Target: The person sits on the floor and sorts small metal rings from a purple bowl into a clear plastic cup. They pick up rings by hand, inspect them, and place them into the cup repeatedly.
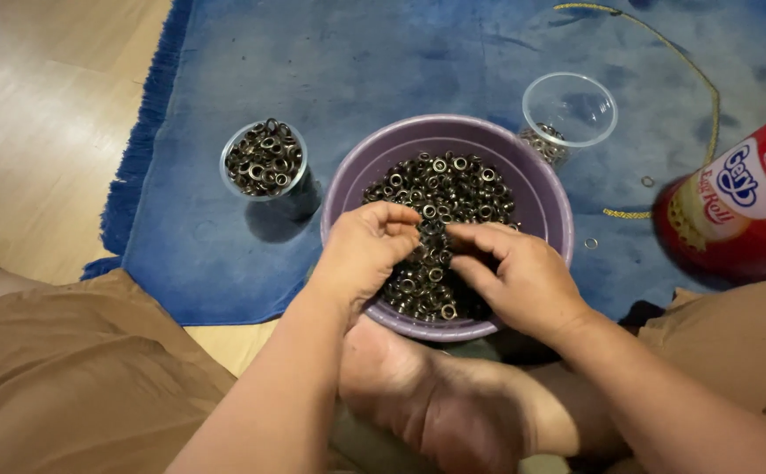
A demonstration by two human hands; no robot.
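Now both hands dig among eyelets (453, 189) in the bowl (545, 206); left hand (361, 250) and right hand (515, 276) curl, fingertips hiding whatever they pinch, so grip unclear.

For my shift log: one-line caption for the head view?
Both hands, left and right, pick through metal eyelets in a purple bowl on a blue rug.

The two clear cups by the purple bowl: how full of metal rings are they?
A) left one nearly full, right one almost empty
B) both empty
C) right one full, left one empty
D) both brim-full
A: the left cup is heaped with metal rings, the right cup holds only a few.
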